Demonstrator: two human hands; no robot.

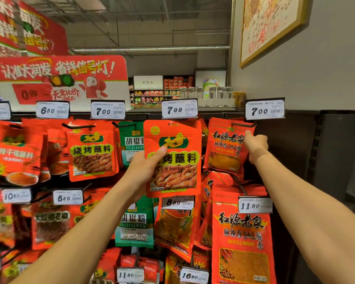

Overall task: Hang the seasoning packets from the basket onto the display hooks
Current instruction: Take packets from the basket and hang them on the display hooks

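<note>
My left hand (146,167) grips the packet (173,158) upright, its hole just under the 7.99 tag (179,109); right hand (254,143) pinches a hung packet (225,148).

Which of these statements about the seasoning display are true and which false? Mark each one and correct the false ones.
1. The left hand holds a red packet in front of the display. True.
2. The right hand rests on a green packet. False: it touches a red packet hanging at the top right.
3. The price tag just above the held packet reads 7.99. True.
4. Every packet on the hooks is red. False: green packets hang among them.
5. A basket shows below the arms. False: no basket is in view.
</note>
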